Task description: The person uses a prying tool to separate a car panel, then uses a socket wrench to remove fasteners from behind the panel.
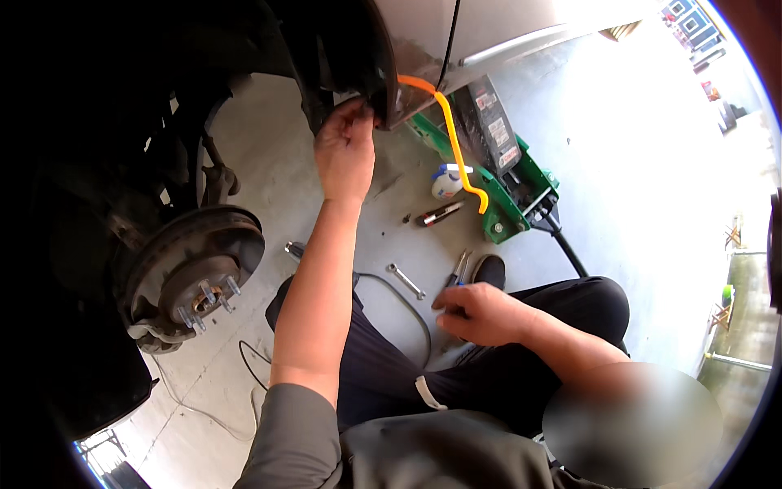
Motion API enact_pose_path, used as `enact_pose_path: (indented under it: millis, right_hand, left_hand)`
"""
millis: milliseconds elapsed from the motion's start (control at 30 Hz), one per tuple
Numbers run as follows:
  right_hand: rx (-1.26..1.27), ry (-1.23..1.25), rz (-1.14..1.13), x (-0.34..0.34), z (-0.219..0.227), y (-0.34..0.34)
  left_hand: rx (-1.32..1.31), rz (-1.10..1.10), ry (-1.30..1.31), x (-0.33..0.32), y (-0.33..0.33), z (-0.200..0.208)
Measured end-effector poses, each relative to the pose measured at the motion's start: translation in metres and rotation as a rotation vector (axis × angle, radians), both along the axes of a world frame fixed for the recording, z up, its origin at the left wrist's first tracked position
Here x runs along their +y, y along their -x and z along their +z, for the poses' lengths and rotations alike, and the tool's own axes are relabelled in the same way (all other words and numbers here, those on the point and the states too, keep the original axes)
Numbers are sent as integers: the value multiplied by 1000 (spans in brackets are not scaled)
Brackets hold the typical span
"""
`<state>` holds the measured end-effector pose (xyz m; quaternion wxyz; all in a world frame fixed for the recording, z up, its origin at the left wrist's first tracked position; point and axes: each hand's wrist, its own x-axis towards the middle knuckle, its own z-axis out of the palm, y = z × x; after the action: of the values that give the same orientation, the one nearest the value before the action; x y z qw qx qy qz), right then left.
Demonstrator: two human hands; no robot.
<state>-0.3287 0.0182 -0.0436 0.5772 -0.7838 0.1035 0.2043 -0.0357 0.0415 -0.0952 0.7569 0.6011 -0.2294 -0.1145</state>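
- Across the top we have the pale car panel, by the looks of it raised for room underneath.
- Beside its lower edge sits our green floor jack, long axis slanting down-right; likely there to carry the load.
- Off left, we see the brake disc bare, studs facing down-right; that exposure probably opens up the arch.
- Dark wheel arch lip: upper middle, long axis near vertical, lower end pointing toward us.
- Our left hand reaches up to that end, fingers bunched narrow; we can't tell what they pinch.
- Our right hand is low, fingers loosely curled; can't tell if holding.
- Pliers-like tool: at right fingertips, axis up and slightly right, tips away from us.
- Wrench: slants down-right, probably left handy.
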Motion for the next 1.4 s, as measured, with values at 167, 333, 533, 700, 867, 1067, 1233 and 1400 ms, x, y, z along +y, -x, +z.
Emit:
enact_pose_path:
  millis: [167, 333, 533, 700, 867, 1067, 1233, 1400]
  right_hand:
    - [-5, 138, -53, 0, 3, -18]
    - [-18, 179, -10, 9, 0, -21]
    - [9, 179, 47, 11, 8, -30]
    - [11, 192, 45, 9, 5, -29]
    - [-36, 213, 51, 12, 5, -29]
    - [-62, 216, 49, 14, 1, -25]
    - [-23, 224, 78, 19, 6, -27]
    - [-5, 222, 71, 19, 4, -29]
  left_hand:
    - [-123, -6, -73, -4, -14, -13]
    - [-124, -18, -128, -9, -23, -10]
    - [-358, -113, -97, -8, -41, -16]
    - [-597, -87, -111, -11, -46, -10]
    - [-528, -216, -242, -7, -61, -9]
    - [-501, -348, -266, -6, -68, -5]
    - [-534, -245, -370, -4, -72, -11]
    - [-584, -259, -335, -13, -82, -20]
